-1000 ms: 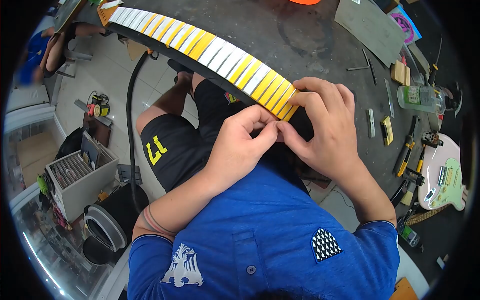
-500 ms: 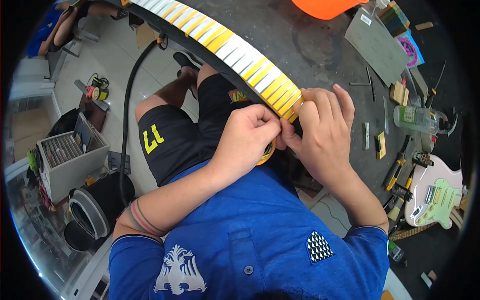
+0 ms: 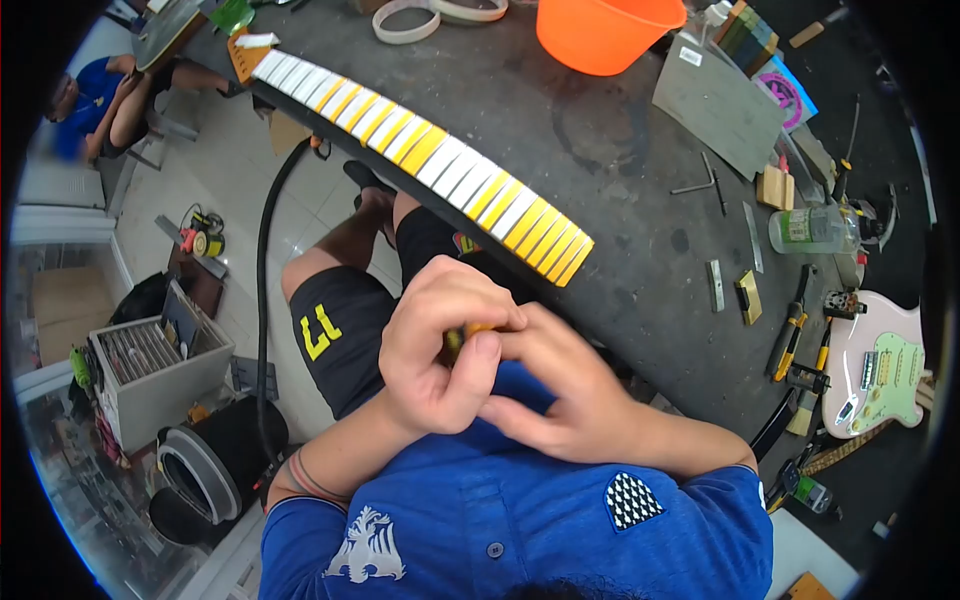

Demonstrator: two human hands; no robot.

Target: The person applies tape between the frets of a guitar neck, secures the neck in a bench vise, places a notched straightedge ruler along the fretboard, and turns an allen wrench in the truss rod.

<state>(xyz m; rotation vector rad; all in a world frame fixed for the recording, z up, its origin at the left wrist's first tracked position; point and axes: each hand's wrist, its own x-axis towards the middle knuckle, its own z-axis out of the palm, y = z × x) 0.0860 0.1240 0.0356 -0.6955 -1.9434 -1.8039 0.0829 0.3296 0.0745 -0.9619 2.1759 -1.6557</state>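
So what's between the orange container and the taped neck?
Only bare, stained tabletop between the orange container and taped neck, seen in the head view.

Bright, even light here, shadows soft; the dark counter (image 3: 620, 170) soaks much of it up while pale floor tiles (image 3: 300, 205) glint, left of frame. And there's motion blur, softening the right hand (image 3: 575, 390)! Fisheye distortion bows the guitar neck (image 3: 420, 152), and a black rounded border swallows the corners.
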